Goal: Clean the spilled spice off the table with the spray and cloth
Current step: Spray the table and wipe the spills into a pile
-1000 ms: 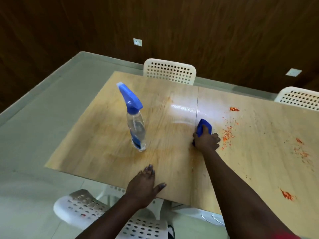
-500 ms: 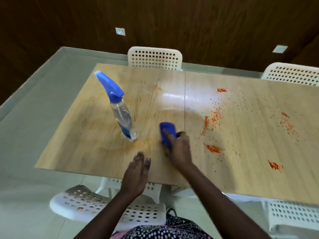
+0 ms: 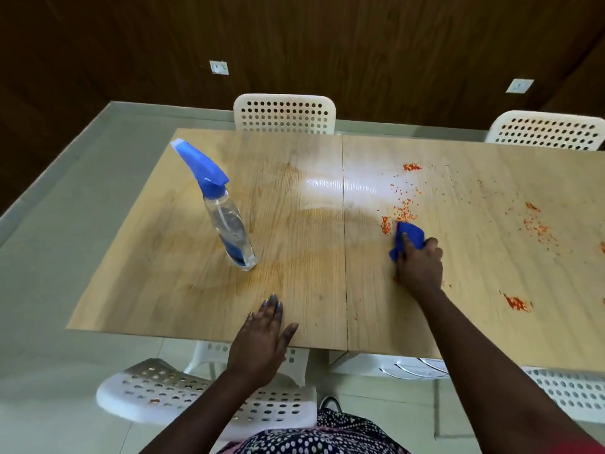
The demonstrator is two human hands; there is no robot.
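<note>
Wooden tabletop [image 3: 294, 257] carries red spice [image 3: 404, 211] centre-right; right hand [image 3: 417, 267], grip clamped on the cloth [image 3: 407, 237], should sweep flakes inward, left hand [image 3: 262, 342] flat, spray bottle [image 3: 226, 208] left.

A long light-wood table [image 3: 294, 257] with a seam down its middle carries a clear plastic spray bottle with a blue trigger head [image 3: 226, 221], standing left of the seam. Right of the seam lie scattered orange-red spice flakes [image 3: 404, 209] and a crumpled blue cloth [image 3: 407, 237], touching the nearest flakes.
</note>
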